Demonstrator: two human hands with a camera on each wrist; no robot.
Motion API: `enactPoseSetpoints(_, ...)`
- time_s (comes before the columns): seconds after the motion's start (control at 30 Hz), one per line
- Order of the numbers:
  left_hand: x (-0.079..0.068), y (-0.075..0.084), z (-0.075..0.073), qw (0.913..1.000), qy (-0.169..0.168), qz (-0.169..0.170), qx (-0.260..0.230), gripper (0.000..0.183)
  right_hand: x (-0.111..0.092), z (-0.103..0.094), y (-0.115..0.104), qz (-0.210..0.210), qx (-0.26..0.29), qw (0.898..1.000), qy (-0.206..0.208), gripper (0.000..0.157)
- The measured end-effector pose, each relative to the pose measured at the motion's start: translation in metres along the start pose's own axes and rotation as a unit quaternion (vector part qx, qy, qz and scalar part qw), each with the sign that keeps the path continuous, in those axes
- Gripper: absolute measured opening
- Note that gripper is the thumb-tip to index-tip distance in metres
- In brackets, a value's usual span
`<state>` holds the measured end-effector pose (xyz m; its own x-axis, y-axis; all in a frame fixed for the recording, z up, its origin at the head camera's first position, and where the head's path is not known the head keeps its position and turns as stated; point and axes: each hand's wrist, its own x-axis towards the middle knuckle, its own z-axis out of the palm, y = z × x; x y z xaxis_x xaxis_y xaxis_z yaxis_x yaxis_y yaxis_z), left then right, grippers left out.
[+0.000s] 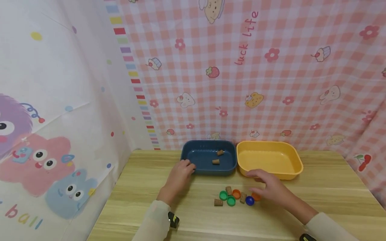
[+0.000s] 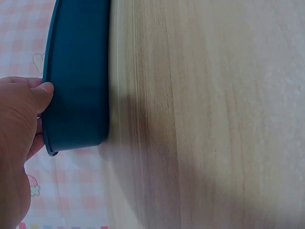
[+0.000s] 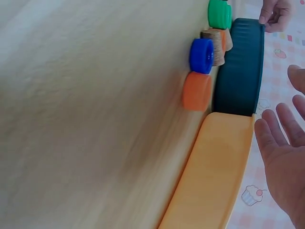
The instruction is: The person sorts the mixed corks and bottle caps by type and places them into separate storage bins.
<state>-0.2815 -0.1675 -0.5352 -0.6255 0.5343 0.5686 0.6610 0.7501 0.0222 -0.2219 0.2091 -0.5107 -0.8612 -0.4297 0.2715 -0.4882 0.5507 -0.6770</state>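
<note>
Tray, blue [image 1: 199, 158]: placed at the far side of the desk [image 1: 138, 197]; two corks, one nearer cork [image 1: 215, 162] and one farther cork [image 1: 220, 153], are contained in it. Its near-left rim is gripped by the left hand [image 1: 181, 173], the thumb being laid against the outer wall and the fingers hooked over the edge.

Tray, yellow [image 1: 269, 160]: set directly to the right of the blue one, the two ranged side by side.

Loose group, laid on the desk in front of the trays: two green caps [image 1: 231, 201], two orange caps [image 1: 236, 194], one dark blue cap [image 1: 249, 201] and three loose corks [image 1: 218, 202], the leftmost cork lying on its side, the remainder closely clustered.

Right hand [image 1: 271, 187]: held near the yellow tray and the rightmost orange cap, which is partly covered by it in the head view; its fingers are spread and released, with nothing grasped.

Backdrop: a pink checked cloth [image 1: 199, 87] is hung behind the desk.
</note>
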Motion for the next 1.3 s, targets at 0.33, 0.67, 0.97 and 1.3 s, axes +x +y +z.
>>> enactPoseSetpoints(0.33,0.000,0.001,-0.002,0.9998,-0.019,-0.005,0.007,0.005,-0.015,-0.003,0.010,0.001,0.006,0.999,-0.038,0.049)
enactPoseSetpoints(0.67,0.000,0.001,-0.002,0.9996,-0.027,-0.004,0.006,0.006,-0.026,0.003,0.023,0.044,-0.011,0.997,-0.062,0.046)
enactPoseSetpoints(0.97,0.001,0.001,-0.001,0.9991,-0.039,-0.007,0.014,0.006,-0.027,0.012,0.035,0.055,-0.030,0.996,-0.058,0.048)
enactPoseSetpoints(1.3,0.001,0.002,-0.002,0.9993,-0.034,-0.009,0.012,0.004,-0.024,0.018,0.035,0.059,-0.059,0.994,-0.064,0.039)
